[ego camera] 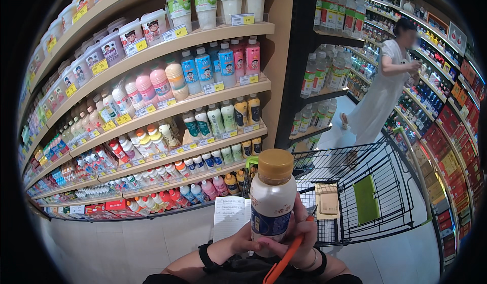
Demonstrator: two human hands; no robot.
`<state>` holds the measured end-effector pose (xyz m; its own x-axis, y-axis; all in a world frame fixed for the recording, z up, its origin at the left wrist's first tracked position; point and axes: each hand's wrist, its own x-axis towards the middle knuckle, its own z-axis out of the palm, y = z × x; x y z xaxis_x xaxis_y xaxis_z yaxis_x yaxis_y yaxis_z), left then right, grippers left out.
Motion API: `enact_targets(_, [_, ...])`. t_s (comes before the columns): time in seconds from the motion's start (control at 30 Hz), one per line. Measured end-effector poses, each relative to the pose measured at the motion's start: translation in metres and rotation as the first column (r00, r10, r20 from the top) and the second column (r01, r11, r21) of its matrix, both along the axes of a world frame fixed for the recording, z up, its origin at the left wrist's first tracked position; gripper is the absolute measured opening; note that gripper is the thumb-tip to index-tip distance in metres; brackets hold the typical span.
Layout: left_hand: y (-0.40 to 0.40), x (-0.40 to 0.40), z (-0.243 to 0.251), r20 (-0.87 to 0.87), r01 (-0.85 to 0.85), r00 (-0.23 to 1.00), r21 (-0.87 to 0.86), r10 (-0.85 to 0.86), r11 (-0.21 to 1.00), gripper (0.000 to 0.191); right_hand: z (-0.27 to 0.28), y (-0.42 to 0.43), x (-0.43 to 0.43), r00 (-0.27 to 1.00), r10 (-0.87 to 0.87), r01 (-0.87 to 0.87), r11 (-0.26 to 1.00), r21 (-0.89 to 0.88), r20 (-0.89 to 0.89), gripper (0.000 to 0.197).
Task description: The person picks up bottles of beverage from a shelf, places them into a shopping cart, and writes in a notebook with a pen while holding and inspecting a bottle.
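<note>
A white plastic drink bottle (271,204) with a gold screw cap and a blue label stands upright between my hands in front of my chest. My left hand (243,240) grips its lower left side. From the right, my right hand (302,232) holds the bottle as well, with an orange pen (284,259) between its fingers, slanting down to the left. Behind my left hand is an open notebook (229,216) with handwriting on its ruled page. The bottle covers part of that notebook, and what supports it is hidden.
A black wire shopping cart (380,223) with a green panel stands right ahead, a tan flat item (328,202) inside it. Shelves (182,90) of bottled drinks line the left. A person (392,74) in a light dress is in the aisle beyond the cart.
</note>
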<state>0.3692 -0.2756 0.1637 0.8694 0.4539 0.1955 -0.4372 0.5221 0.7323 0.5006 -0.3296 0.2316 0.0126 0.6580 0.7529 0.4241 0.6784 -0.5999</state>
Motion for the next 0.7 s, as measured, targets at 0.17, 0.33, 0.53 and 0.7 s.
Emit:
enact_targets(0.17, [-0.001,-0.003,-0.004,0.008,-0.028,1.000,-0.009,0.029,1.000,0.093,-0.004,0.003,-0.001,0.999,0.037,-0.037,0.999,-0.009,-0.012,0.065])
enact_targets(0.33, [0.000,0.000,-0.006,0.022,-0.019,1.000,-0.015,0.019,1.000,0.093,-0.005,0.002,0.000,0.999,0.030,-0.030,1.000,-0.007,-0.030,0.064])
enact_targets(0.53, [0.003,0.003,0.007,-0.015,-0.051,0.999,-0.017,0.051,0.999,0.095,0.002,0.004,0.002,1.000,0.018,-0.018,0.998,-0.057,0.007,0.060])
enact_targets(0.7, [0.003,0.002,0.012,-0.088,-0.057,0.994,0.026,0.059,0.998,0.095,-0.009,0.008,-0.002,0.984,0.046,-0.060,0.995,-0.076,-0.173,0.055])
